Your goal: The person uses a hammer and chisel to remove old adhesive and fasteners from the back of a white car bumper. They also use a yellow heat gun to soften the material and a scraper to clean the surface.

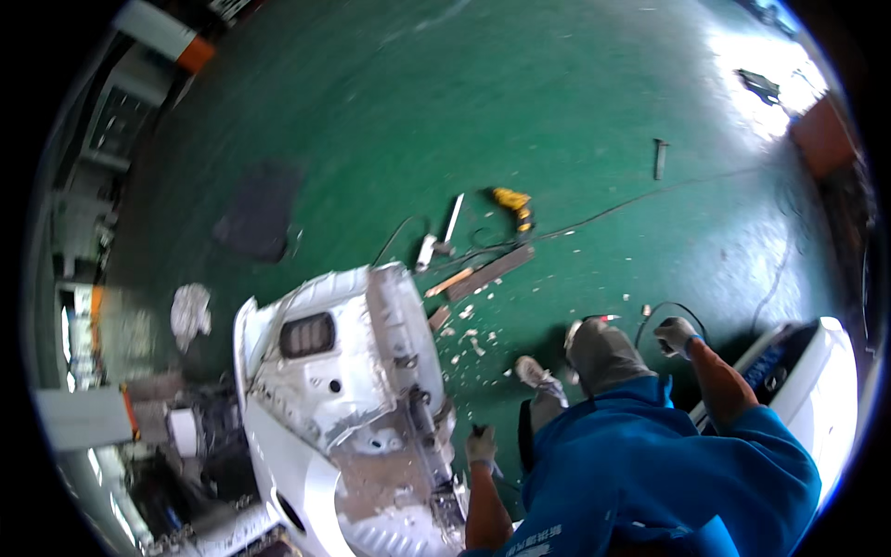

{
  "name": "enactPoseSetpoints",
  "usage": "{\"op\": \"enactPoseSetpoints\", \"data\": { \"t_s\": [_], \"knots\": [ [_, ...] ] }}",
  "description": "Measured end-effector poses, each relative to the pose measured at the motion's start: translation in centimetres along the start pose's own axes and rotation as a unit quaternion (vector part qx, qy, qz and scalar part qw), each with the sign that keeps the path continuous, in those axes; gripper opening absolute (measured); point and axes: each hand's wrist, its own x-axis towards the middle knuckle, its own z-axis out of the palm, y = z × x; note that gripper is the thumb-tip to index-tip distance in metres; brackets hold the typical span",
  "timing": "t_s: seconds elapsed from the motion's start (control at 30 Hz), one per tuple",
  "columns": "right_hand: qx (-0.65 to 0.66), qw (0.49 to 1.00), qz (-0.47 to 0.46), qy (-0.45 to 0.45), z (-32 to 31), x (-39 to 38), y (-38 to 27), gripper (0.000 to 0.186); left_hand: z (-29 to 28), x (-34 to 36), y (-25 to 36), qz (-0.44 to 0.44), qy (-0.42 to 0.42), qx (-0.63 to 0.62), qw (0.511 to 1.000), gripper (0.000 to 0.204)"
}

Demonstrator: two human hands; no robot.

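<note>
Two hands have curled fingers: the left hand (482, 448) grips a dark tool (478, 430) beside the car panel (278, 446); whether the right hand (677, 336) holds anything, I cannot tell.

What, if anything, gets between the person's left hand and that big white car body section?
Nothing visible does: the left hand, closed around a dark object, is just right of the white car body section, with only green floor showing between. The pale scraps lie farther ahead.
</note>
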Motion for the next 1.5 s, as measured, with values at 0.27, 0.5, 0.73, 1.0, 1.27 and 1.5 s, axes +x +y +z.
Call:
{"op": "enactPoseSetpoints", "data": {
  "t_s": [0.27, 0.5, 0.73, 1.0, 1.27, 1.5],
  "knots": [
    [-0.370, 0.918, -0.065, -0.122, 6.3, 20.7, -16.6, 0.057, -0.3, 0.1, 8.8, 0.004, 0.092, 0.052, 0.994, 0.027],
    [-0.514, 0.816, -0.221, -0.148, 19.1, 43.4, -35.4, 0.050, 4.5, -2.1, 2.1, -0.096, 0.085, 0.106, 0.986, 0.031],
    [-0.513, 0.782, -0.346, -0.072, 35.2, 59.1, -46.8, 0.047, 10.8, 1.6, 0.9, -0.212, 0.014, 0.105, 0.972, 0.033],
    [-0.474, 0.742, -0.472, -0.042, 49.3, 68.1, -50.7, 0.065, 11.5, 19.6, -1.4, -0.224, 0.064, -0.091, 0.968, 0.030],
    [-0.545, 0.550, -0.633, 0.002, 57.0, 75.7, -55.0, 0.057, 15.5, 37.4, -1.9, -0.166, 0.104, -0.029, 0.980, 0.031],
    [-0.583, 0.502, -0.639, 0.018, 60.5, 79.4, -57.5, 0.030, 16.8, 40.8, -2.7, -0.172, 0.192, -0.012, 0.966, 0.032]
  ]
}}
